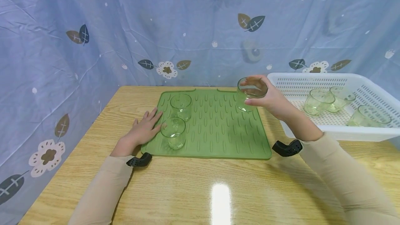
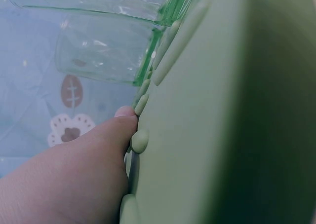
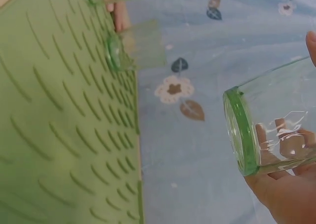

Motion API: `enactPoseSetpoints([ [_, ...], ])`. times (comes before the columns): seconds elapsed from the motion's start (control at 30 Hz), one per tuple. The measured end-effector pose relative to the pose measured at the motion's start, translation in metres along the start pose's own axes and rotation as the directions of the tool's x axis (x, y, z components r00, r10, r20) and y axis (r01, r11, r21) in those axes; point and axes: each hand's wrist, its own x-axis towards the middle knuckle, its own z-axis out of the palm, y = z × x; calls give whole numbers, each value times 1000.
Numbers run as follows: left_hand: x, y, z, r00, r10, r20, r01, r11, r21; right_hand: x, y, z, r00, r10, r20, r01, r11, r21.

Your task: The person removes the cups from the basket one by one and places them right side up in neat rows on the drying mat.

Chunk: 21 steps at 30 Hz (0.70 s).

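Observation:
My right hand point(image 1: 270, 98) grips a clear greenish drinking glass point(image 1: 244, 98) around its side, above the right back part of a green ribbed mat point(image 1: 215, 127). In the right wrist view the thick base of this glass point(image 3: 242, 132) shows clear of the mat, with fingers visible through its wall. My left hand point(image 1: 142, 131) rests with spread, straight fingers on the mat's left edge. Close by its fingertips stand two similar glasses, a nearer one point(image 1: 175, 136) and a farther one point(image 1: 182, 107), both upright on the mat. The left wrist view shows the thumb point(image 2: 126, 118) against the mat.
A white perforated plastic basket point(image 1: 315, 130) stands to the right, holding three more glasses, among them an upright-looking one point(image 1: 317, 103) and one near the right front point(image 1: 368, 117). The wooden table point(image 1: 175, 186) meets a blue patterned curtain point(image 1: 200, 27) at the back and left.

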Motion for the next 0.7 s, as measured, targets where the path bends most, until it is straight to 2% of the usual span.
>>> enactPoseSetpoints([
  [0.2,-1,1,-1,1000,-2,2,2,1000,0,12,7,14,1000,13,2,-13,1000,0],
  [0.7,0,0,0,1000,-2,8,2,1000,10,36,28,44,998,57,36,-60,994,93],
])
